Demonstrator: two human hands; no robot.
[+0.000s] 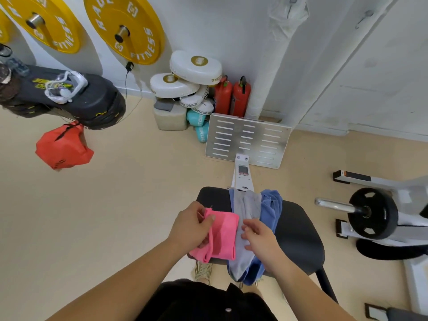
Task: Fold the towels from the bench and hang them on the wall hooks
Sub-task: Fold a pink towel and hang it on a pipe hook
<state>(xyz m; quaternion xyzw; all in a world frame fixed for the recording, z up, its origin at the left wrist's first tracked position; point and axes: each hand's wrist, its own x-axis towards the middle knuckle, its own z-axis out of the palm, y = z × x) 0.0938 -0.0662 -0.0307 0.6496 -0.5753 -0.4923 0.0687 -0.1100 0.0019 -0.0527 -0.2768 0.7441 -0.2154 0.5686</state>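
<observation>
Bench [298, 239], left hand [190, 225] pinching pink towel [223, 235], right hand [259, 237] on grey towel [247, 202]

Left hand [192, 224] pinches (thumb on top), fingers curled; right hand [259, 237] lies flat, spread.

Bare floor [115, 205] left of bench [301, 239].

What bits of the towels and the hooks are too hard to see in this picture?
All in the head view:
- Blue towel: mostly under the grey towel, so its full shape is hidden.
- Pink towel: its left edge is covered by the left hand pinching it.
- Grey towel: partly covered by the right hand.
- Wall hooks: small and blurred near the top edge; whether anything hangs there is unclear.
</observation>
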